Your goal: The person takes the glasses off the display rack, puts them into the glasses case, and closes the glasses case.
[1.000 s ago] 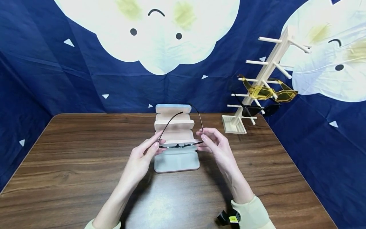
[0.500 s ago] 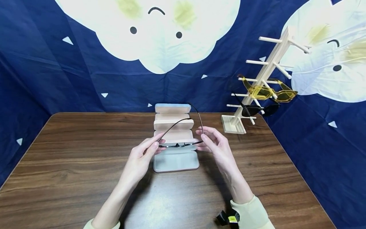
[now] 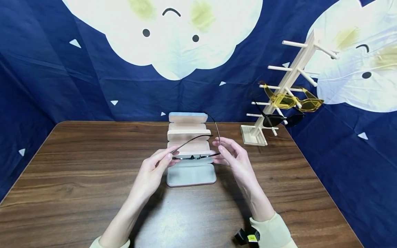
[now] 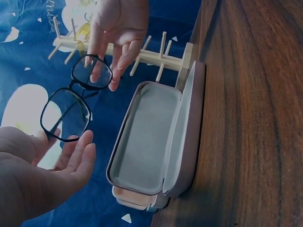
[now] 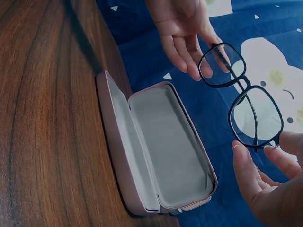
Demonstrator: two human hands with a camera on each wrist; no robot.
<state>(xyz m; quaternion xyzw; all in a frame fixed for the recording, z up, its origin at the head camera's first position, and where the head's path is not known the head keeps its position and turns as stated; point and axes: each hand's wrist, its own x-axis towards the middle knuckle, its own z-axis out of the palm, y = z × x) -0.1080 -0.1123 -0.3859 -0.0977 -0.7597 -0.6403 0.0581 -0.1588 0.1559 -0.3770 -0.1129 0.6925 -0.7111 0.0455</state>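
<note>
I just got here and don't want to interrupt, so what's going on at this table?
A person holds up black-framed glasses, the left hand at one end and the right hand at the other. The left temple angles inward; the right temple points away from the person. An open grey-lined case sits on the table, apart from the glasses. The wooden rack holds yellow sunglasses and dark sunglasses.

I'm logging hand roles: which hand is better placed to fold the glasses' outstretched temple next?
Likely the right hand: it pinches the glasses by the base of the outstretched right temple. The left hand holds the opposite end, beside the left temple, which slants inward.
</note>
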